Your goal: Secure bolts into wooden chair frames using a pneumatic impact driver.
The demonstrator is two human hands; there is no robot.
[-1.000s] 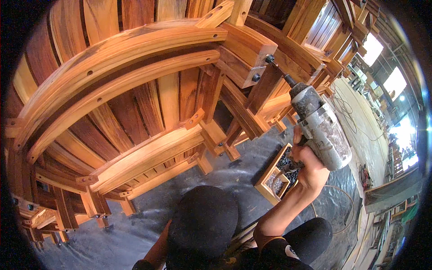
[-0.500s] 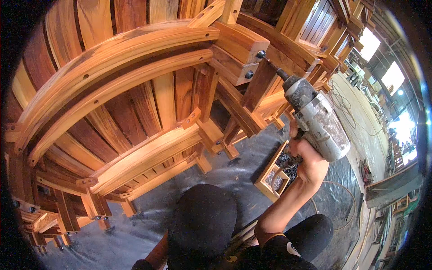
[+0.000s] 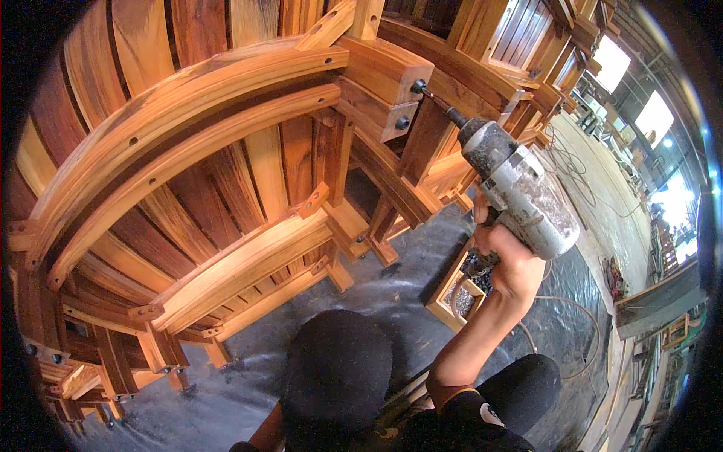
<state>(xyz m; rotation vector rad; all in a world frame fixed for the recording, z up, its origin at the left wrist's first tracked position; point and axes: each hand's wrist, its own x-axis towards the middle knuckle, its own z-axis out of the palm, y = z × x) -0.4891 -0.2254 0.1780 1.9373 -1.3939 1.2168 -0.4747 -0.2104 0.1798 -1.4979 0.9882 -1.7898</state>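
The right hand (image 3: 506,250) was wrapped firmly around the grey power driver (image 3: 521,188), its bit (image 3: 440,102) at the upper black foot (image 3: 419,87) on the wooden block (image 3: 380,71), apparently fastening it, which seemed to call next for steady, straight pressure, the unseen left hand's state being impossible to tell.

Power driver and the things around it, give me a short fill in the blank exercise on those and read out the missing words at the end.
1. The ____ hand grips the driver.
2. The bit points at the ____ of the two nearest black knobs.
3. The open box of small parts is made of ____.

Missing words: right; upper; wood.
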